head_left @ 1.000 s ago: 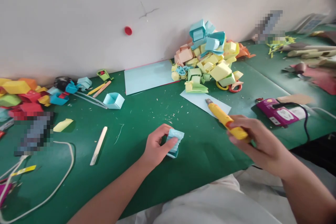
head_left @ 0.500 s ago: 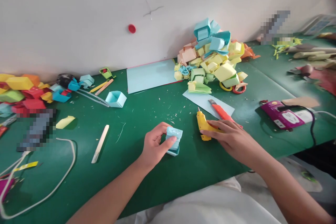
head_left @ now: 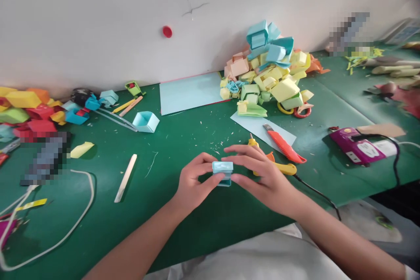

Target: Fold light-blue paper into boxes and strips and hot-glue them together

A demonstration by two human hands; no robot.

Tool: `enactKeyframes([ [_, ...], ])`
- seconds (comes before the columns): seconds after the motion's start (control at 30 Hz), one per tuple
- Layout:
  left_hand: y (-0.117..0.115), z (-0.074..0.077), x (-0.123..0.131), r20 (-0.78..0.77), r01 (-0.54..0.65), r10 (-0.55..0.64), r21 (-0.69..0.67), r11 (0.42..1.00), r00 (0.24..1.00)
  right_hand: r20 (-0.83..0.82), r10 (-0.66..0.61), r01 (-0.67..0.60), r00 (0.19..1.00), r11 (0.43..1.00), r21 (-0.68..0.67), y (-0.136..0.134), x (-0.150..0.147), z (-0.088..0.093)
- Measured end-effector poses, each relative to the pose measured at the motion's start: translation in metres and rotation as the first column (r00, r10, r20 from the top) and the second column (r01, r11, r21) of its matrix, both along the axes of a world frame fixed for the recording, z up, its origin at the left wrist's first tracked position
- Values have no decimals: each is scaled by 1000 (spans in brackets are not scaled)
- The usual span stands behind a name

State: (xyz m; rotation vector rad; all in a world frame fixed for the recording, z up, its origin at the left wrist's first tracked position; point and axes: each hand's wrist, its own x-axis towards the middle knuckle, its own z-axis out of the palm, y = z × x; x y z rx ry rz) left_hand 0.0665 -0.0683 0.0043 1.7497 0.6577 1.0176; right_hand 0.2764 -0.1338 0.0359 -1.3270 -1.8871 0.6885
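A small light-blue folded paper box [head_left: 222, 172] is held just above the green mat [head_left: 183, 140]. My left hand [head_left: 193, 182] pinches its left side with thumb and fingers. My right hand [head_left: 259, 175] closes on its right side, fingers curved over the top. Behind my right hand a yellow glue gun [head_left: 282, 167] lies on the mat, its black cord trailing to the right. An orange utility knife [head_left: 284, 146] rests on a light-blue paper sheet [head_left: 252, 123] beyond it.
A heap of folded paper boxes [head_left: 267, 74] stands against the wall, more coloured ones [head_left: 29, 113] at far left. An open blue box [head_left: 146, 121], a large blue sheet [head_left: 190, 92], a white stick [head_left: 125, 178], a white cable [head_left: 65, 232] and a purple power strip [head_left: 356, 148] lie around.
My right hand laid the yellow glue gun down on the mat, then moved left onto the blue box. My left hand kept its hold and turned the box.
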Motion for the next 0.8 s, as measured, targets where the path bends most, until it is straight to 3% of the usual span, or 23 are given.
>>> enactKeyframes([
  [0.1, -1, 3, -2, -46, -2, 4, 50, 999, 999, -258, -50, 42, 965, 998, -39, 10, -16, -6],
  [0.2, 6, 6, -10, -95, 28, -15, 138, 990, 995, -398, -98, 57, 912, 992, -114, 14, -18, -11],
  [0.27, 20, 7, -20, -107, -75, 105, 256, 964, 989, -471, -128, 55, 873, 985, -167, 16, -16, -12],
  [0.3, 30, 6, -27, -91, -205, 245, 323, 924, 965, -504, -149, 56, 851, 979, -195, 16, -14, -13],
  [0.33, 41, 6, -35, -67, -369, 422, 371, 852, 904, -533, -173, 61, 828, 973, -222, 16, -12, -13],
  [0.4, 68, 3, -53, -85, -625, 733, 463, 629, 675, -572, -213, 68, 792, 962, -265, 16, -9, -12],
  [0.47, 96, 0, -72, -175, -698, 889, 563, 443, 423, -601, -232, 69, 765, 957, -281, 17, -8, -12],
  [0.5, 108, -2, -80, -245, -706, 912, 578, 410, 330, -615, -233, 65, 753, 957, -283, 18, -7, -11],
  [0.53, 119, -4, -88, -311, -717, 912, 569, 403, 266, -628, -232, 57, 743, 957, -286, 19, -7, -11],
  [0.6, 135, -7, -100, -409, -697, 880, 558, 450, 241, -638, -228, 47, 735, 956, -288, 21, -6, -11],
  [0.7, 146, -11, -107, -421, -665, 850, 540, 516, 318, -603, -222, 67, 766, 961, -270, 23, -6, -10],
  [0.8, 141, -14, -103, -338, -591, 818, 570, 571, 466, -516, -221, 130, 828, 970, -207, 23, -3, -8],
])
